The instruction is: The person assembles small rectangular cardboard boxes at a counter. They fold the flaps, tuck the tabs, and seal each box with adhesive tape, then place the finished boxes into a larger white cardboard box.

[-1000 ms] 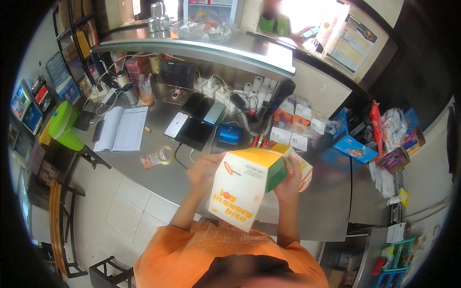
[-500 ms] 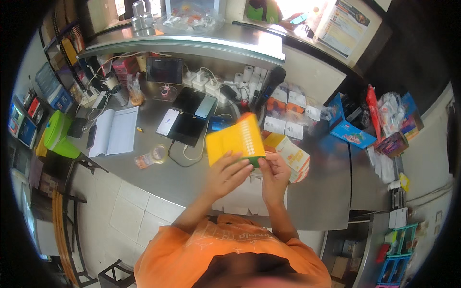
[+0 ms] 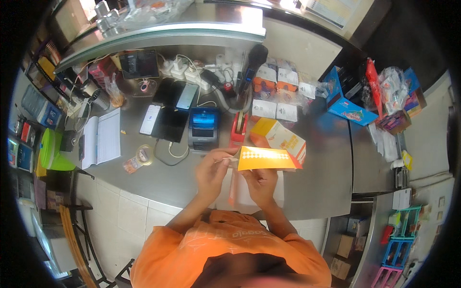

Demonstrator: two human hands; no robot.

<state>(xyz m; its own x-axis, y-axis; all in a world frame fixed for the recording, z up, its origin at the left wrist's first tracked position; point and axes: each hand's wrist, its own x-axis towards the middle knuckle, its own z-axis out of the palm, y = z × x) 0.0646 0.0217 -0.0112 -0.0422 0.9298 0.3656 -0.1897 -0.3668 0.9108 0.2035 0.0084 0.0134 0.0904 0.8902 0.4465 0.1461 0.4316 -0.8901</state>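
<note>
A yellow and orange carton (image 3: 266, 159) with a white checkered band is held tilted in front of my chest. My left hand (image 3: 211, 173) pinches a pale flap at its left end. My right hand (image 3: 263, 185) grips it from below, with some fingers hidden by the carton. Just beyond it on the counter stands a second yellow and white carton (image 3: 287, 143). Beneath my hands lies pale flat cardboard (image 3: 273, 191), partly covered by my arms.
Behind the carton are a red tape dispenser (image 3: 238, 130) and a dark blue-topped printer (image 3: 203, 132). Phones and black tablets (image 3: 171, 124) lie to the left, near an open notebook (image 3: 103, 139). Wrapped stacks of boxes (image 3: 273, 110) and a blue box (image 3: 348, 113) stand at right.
The yellow carton has turned so its checkered side faces up, and it sits further right. My left hand has moved from its face to its end flap. The view has shifted.
</note>
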